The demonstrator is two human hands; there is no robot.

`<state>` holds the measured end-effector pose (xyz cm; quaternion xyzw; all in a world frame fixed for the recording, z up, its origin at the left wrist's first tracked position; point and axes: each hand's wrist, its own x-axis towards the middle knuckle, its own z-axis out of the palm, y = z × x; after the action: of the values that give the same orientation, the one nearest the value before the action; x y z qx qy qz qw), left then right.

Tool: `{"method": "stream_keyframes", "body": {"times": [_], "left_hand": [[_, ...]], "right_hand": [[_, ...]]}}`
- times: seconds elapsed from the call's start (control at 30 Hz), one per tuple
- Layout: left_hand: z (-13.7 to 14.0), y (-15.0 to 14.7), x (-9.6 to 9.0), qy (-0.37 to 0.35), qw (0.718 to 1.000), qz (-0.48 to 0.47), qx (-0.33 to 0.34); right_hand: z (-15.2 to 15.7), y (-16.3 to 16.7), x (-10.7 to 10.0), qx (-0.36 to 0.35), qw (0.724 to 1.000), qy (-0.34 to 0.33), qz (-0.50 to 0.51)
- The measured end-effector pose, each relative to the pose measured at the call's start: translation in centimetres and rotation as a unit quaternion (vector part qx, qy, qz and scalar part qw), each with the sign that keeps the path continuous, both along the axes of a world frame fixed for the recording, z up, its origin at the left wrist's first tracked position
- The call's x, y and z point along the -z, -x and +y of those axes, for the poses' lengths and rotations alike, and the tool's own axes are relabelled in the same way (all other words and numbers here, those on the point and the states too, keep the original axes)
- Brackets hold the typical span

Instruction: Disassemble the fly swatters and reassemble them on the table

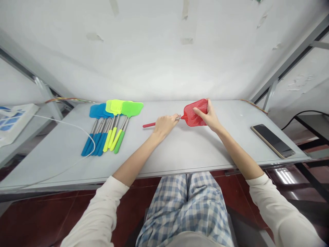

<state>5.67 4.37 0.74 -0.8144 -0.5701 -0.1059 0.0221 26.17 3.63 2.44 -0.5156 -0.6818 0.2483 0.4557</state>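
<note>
**One red fly swatter (pixel 190 118) was held by its shaft and its head**

At the far left, beyond the end of the grey-white desk (pixel 164 157), sat a white object with blue patches (pixel 15 125). A thin white cord (pixel 61 121) ran from beside it onto the desk and curved across the handles of the nearest swatters. Those were several blue swatters (pixel 97 110), their heads overlapping and pointing toward the wall (pixel 144 58), their handles toward the person. Just right of them lay a few yellow swatters (pixel 115 106), partly over the blue heads, and then one green swatter (pixel 132 108), the last of the row.

After a stretch of bare desk came the plain red handle end of the red swatter, pointing left. The left hand (pixel 166 125) was next, its grip closed round the swatter where handle met metal shaft, fingers curled tight. A short length of shaft showed beyond it, leading to the perforated red head. There the right hand (pixel 209 116) had its grip pinched on the head's right side, thumb across the mesh, the other fingers mostly hidden behind.

Well apart, near the desk's right end, a phone (pixel 272 140) lay at a slant, dark screen up. Past that end stood a black piece of furniture (pixel 313 123).
</note>
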Motion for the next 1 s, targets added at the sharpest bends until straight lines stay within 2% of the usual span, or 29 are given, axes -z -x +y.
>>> {"method": "stream_keyframes", "body": {"times": [0.1,0.2,0.3,0.4,0.47,0.5,0.57,0.63,0.7,0.77,0.83,0.9,1.0], "left_hand": [[0.2,0.2,-1.0,0.006,0.999,-0.052,-0.006],[0.2,0.4,-2.5,-0.007,0.98,-0.192,-0.043],[0.0,-0.5,-4.0,0.006,0.936,-0.35,-0.045],[-0.2,-3.1,-4.8,0.111,0.876,-0.47,-0.024],[-0.1,-4.6,-4.8,0.163,0.847,-0.505,-0.03],[0.0,-5.0,-4.6,0.168,0.849,-0.501,-0.035],[0.1,-4.4,-3.7,0.144,0.883,-0.444,-0.044],[0.0,-1.8,-2.5,0.099,0.933,-0.341,-0.061],[-0.4,2.1,-1.2,0.028,0.968,-0.223,-0.112],[-1.0,6.6,0.0,-0.045,0.972,-0.116,-0.197],[-1.6,10.4,0.8,-0.068,0.962,-0.05,-0.261],[-2.0,12.8,1.3,-0.05,0.961,-0.009,-0.272],[-2.1,14.2,1.6,-0.011,0.969,0.026,-0.247]], "right_hand": [[0.8,-1.5,-0.7,-0.016,0.996,0.048,0.072],[0.9,-2.6,-0.7,-0.017,0.992,0.08,0.098],[-0.6,-1.3,-0.1,-0.079,0.989,0.102,0.068],[-3.0,2.2,0.2,-0.196,0.973,0.119,0.024],[-4.1,4.2,0.1,-0.225,0.962,0.151,0.044],[-4.5,4.8,0.1,-0.22,0.958,0.173,0.069],[-4.6,4.7,0.1,-0.181,0.953,0.212,0.118],[-4.5,2.8,0.6,-0.113,0.958,0.226,0.136],[-4.3,-0.2,1.5,-0.012,0.969,0.221,0.107],[-4.4,-3.8,2.4,0.108,0.972,0.206,0.032],[-4.8,-6.9,3.1,0.208,0.958,0.182,-0.078],[-5.4,-9.0,3.4,0.273,0.929,0.159,-0.191],[-6.1,-10.5,3.5,0.316,0.889,0.152,-0.295]]}}
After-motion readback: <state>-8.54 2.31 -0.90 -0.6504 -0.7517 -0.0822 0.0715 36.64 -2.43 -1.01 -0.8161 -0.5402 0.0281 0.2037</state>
